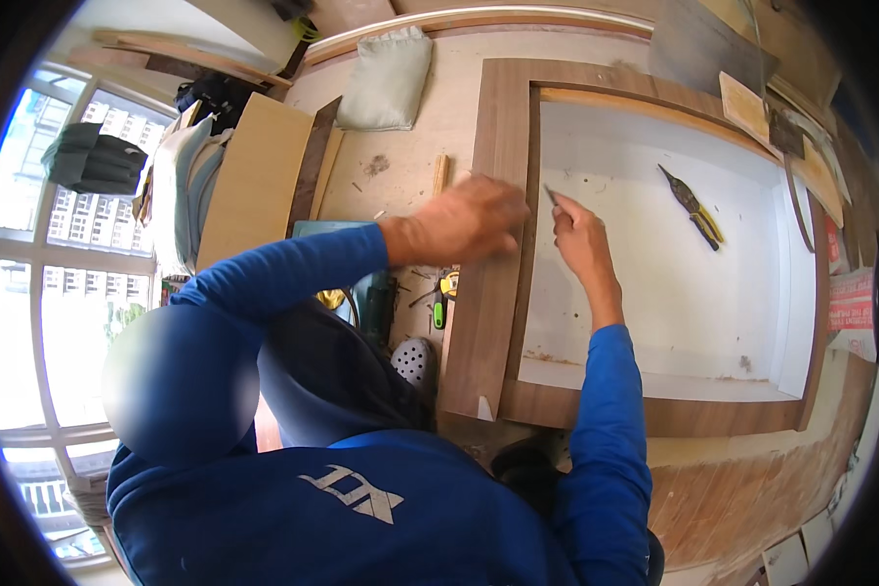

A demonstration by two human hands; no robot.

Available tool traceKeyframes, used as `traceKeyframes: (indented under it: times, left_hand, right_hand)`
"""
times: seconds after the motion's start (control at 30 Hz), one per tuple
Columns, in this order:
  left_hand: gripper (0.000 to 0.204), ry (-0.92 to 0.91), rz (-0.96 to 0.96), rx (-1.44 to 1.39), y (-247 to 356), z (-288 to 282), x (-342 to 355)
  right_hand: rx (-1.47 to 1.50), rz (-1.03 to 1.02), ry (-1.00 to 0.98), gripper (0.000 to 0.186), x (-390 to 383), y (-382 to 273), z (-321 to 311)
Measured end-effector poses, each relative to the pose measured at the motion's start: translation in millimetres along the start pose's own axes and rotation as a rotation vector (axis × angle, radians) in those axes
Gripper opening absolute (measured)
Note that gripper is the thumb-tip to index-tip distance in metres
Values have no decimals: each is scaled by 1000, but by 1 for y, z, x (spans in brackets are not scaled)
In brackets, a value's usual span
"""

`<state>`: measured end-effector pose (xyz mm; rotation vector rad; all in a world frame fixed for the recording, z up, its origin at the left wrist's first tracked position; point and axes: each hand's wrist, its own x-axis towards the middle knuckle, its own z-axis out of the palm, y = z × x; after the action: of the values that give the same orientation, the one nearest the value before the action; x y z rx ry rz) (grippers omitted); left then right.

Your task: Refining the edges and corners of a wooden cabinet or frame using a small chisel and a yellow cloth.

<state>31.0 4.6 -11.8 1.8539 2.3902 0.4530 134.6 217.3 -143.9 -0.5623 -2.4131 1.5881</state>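
My left hand (pixel 467 217), blurred by motion, is over the left rail of a brown wood-grain frame (pixel 503 127); whether it holds anything is unclear. My right hand (pixel 581 239) grips a small, thin, dark pointed piece (pixel 552 194), too small to name, above the white inner panel (pixel 645 303) just right of that rail. Wire-stripper pliers (pixel 691 209) with yellow-and-black handles lie on the panel at the right. Below my left hand, a yellow tape measure (pixel 449 285) and a green-handled tool (pixel 439 311) lie beside the frame's left edge.
A grey cushion (pixel 386 78), a light board (pixel 249 176) and a wooden stick (pixel 441 171) are at the upper left. A teal tool case (pixel 366 308) and my shoe (pixel 412 366) are left of the frame. A bright window (pixel 10 332) fills the far left; boards (pixel 747 107) lean at the upper right.
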Motion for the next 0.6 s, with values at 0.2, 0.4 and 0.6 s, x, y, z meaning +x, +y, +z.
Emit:
traceKeyframes:
  times: [0.2, 0.4, 0.6]
  left_hand:
    - [29, -388, 250, 316, -14, 14, 52]
    - [32, -394, 428, 304, -10, 20, 74]
    - [35, -427, 506, 219, -10, 9, 68]
  right_hand:
    - [21, 57, 222, 38, 15, 5, -11]
    - [108, 223, 125, 38, -18, -10, -27]
    - [114, 180, 65, 35, -33, -9, -13]
